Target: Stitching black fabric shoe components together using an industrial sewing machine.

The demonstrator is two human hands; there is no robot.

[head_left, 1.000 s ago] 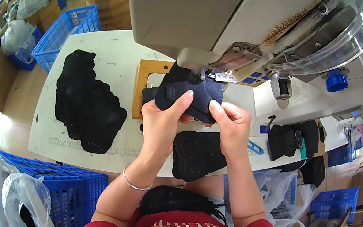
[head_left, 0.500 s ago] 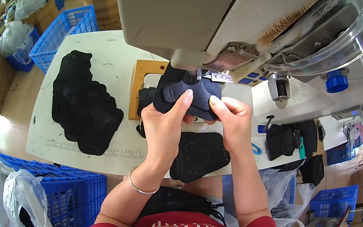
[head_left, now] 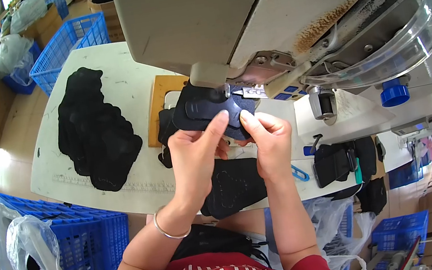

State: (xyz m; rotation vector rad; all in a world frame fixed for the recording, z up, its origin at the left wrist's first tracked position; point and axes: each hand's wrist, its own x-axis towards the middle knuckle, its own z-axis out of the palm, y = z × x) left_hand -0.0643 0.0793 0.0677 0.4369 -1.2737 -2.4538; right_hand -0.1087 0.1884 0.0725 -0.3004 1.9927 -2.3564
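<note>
Pinched the dark piece [head_left: 205,109] under the machine [head_left: 175,22] in left hand [head_left: 193,154] and right hand [head_left: 272,147], with thumbs on top. Seemed partway, with the piece not yet clear of the machine; could not tell the black pile [head_left: 95,137] at left as finished or waiting. Brought thumbs closer together than half a second earlier.

Both hands [head_left: 195,154] [head_left: 270,142] pinch side by side, thumbs [head_left: 217,125] close together

We see a navy fabric piece [head_left: 203,109] at centre, a pale dashed outline on the black fabric stack [head_left: 236,188] at lower centre, brown speckling across the off-white sewing machine [head_left: 181,19] above.
</note>
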